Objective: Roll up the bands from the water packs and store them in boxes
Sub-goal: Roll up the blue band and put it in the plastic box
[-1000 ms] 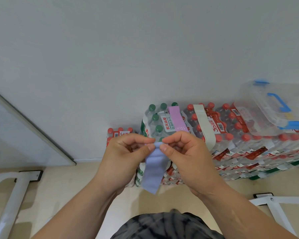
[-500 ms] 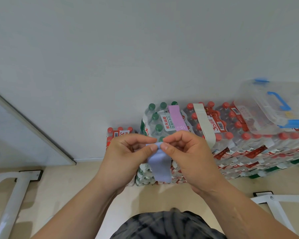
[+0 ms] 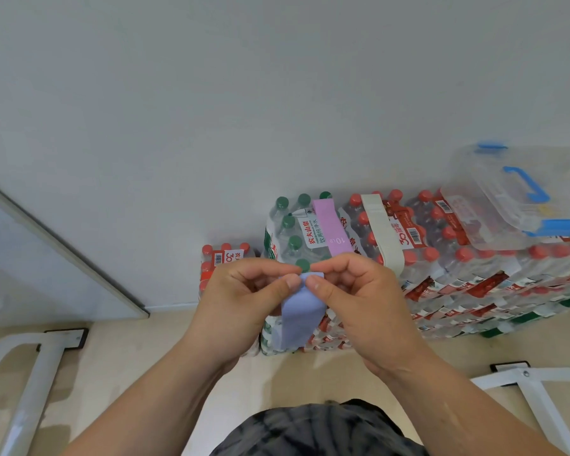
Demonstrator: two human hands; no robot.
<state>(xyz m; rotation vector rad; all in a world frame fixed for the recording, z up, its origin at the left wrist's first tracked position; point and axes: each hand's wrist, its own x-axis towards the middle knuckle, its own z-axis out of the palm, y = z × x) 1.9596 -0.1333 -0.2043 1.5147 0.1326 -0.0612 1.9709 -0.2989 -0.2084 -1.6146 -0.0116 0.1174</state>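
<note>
A light blue band (image 3: pixel 298 315) hangs in front of me, its top end rolled into a small coil. My left hand (image 3: pixel 241 301) and my right hand (image 3: pixel 362 301) both pinch that coil between thumb and fingers. Behind them stand stacked water packs (image 3: pixel 458 291). A pink band (image 3: pixel 329 225) wraps the green-capped pack. Around the red-capped pack beside it runs a cream band (image 3: pixel 380 232). A clear plastic box (image 3: pixel 520 199) with blue handle and clips rests on the packs at the right.
A grey wall rises behind the packs. White metal frame legs (image 3: pixel 30 373) stand on the beige floor at the left, and another white frame leg (image 3: pixel 533 390) stands at the right. A lower pack (image 3: pixel 224 258) sits left of the stack.
The hanging tail of the blue band has grown shorter as the coil between my fingers takes it up. Both hands stay in the same place.
</note>
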